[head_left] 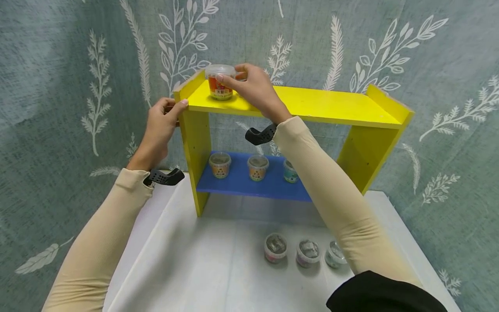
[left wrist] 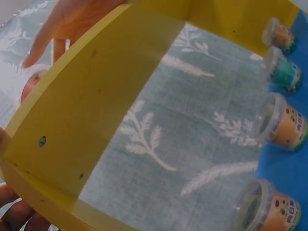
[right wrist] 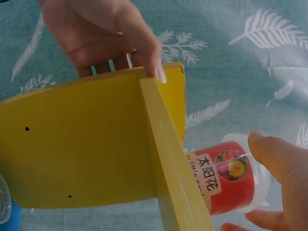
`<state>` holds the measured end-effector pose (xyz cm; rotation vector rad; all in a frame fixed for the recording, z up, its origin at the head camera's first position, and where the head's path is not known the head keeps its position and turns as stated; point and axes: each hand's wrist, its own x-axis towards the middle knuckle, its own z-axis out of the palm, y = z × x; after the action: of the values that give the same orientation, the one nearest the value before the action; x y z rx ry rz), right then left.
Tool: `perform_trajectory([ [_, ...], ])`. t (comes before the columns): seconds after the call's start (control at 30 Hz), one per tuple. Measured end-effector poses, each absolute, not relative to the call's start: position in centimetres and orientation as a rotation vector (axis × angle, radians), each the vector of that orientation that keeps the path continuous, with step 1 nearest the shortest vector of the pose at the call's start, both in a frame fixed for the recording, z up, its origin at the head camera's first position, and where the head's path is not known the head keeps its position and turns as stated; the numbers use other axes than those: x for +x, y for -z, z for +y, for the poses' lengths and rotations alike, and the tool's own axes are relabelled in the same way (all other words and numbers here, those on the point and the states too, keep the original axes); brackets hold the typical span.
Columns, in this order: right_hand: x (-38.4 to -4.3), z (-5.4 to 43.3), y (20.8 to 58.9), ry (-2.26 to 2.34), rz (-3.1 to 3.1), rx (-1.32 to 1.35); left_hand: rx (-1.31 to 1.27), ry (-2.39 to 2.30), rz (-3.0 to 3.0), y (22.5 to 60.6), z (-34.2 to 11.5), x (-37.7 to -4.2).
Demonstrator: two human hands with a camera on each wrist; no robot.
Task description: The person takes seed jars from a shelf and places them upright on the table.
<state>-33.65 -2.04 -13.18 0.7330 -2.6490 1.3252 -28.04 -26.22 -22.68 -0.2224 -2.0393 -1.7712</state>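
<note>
My right hand is at the left end of the yellow top board, holding a clear-lidded plastic cup with a red label. Its thumb lies on the near side, the fingers behind. In the right wrist view the cup's label shows flowers, with my thumb at the lid's edge. My left hand grips the upper left corner of the yellow shelf unit's side panel, thumb in front; the right wrist view also shows this left hand.
On the blue lower shelf stand several lidded cups, two with orange labels and a teal one. Three more cups sit on the white table in front. Patterned fabric hangs behind.
</note>
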Motion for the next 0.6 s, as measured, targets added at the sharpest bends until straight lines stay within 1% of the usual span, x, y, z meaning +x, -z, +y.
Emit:
perform_trajectory([
  [0.23,-34.0,-3.0,12.8,-1.312,-2.654,0.714,-0.219,1.727,-2.074,22.6,-26.5,-27.9],
  [0.4,-34.3,-3.3,13.0,-1.362,-2.636,0.743,-0.216,1.703,-2.079,22.7,-26.5,-27.9],
  [0.6,-34.4,-3.5,12.9,-1.473,-2.603,0.717,-0.227,1.710,-2.078,22.6,-26.5,-27.9],
])
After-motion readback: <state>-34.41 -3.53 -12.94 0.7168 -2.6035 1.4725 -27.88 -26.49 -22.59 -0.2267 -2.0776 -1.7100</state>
